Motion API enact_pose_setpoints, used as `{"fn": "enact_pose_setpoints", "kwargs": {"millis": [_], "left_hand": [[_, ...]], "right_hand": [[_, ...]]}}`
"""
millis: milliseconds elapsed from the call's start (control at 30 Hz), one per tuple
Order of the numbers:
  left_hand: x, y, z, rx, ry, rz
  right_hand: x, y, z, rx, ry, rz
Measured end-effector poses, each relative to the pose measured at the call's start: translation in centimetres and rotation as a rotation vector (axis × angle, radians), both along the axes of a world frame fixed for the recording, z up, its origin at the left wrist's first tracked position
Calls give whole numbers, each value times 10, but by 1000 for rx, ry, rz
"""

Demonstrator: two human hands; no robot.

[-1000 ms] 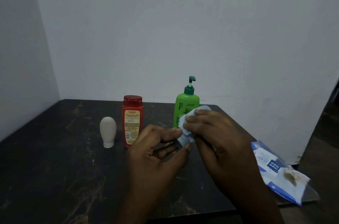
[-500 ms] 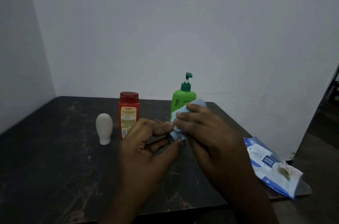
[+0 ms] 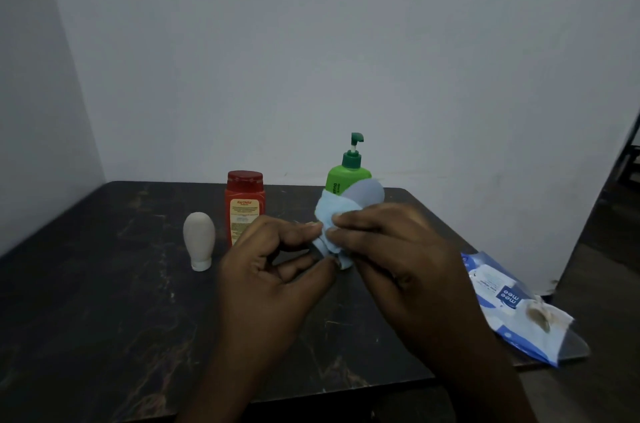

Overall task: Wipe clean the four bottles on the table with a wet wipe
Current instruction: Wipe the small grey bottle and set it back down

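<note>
A small pale blue bottle (image 3: 366, 193) is lifted above the dark table (image 3: 86, 301), with a light blue wet wipe (image 3: 330, 214) wrapped round its middle. My right hand (image 3: 391, 256) grips the wipe against the bottle. My left hand (image 3: 273, 270) pinches the bottle's lower end between thumb and fingers. Behind them stand a green pump bottle (image 3: 346, 173), a red bottle (image 3: 244, 204) with a yellow label, and a white bottle (image 3: 199, 239) resting on its cap. The blue bottle's lower half is hidden by my fingers and the wipe.
A blue and white wet wipe pack (image 3: 516, 308) lies over the table's right edge, its flap open. White walls close in behind and to the left. The table's near edge runs just below my wrists.
My right hand has slid the wipe a little lower on the blue bottle, so more of its rounded top shows. The other bottles and the pack have not moved.
</note>
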State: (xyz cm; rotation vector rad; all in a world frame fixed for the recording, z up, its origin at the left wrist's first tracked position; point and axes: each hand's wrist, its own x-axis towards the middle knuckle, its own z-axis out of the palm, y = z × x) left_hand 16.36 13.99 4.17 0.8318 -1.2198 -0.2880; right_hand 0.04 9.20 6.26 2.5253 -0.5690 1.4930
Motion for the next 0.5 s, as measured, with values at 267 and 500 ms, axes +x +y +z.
{"fn": "enact_pose_setpoints", "kwargs": {"millis": [267,500], "left_hand": [[-1,4,3,-8,-105,46],[4,3,4,-18,-166,82]], "right_hand": [[-6,-15,-2,-6,-266,-340],[13,12,-1,19,-84,-119]]}}
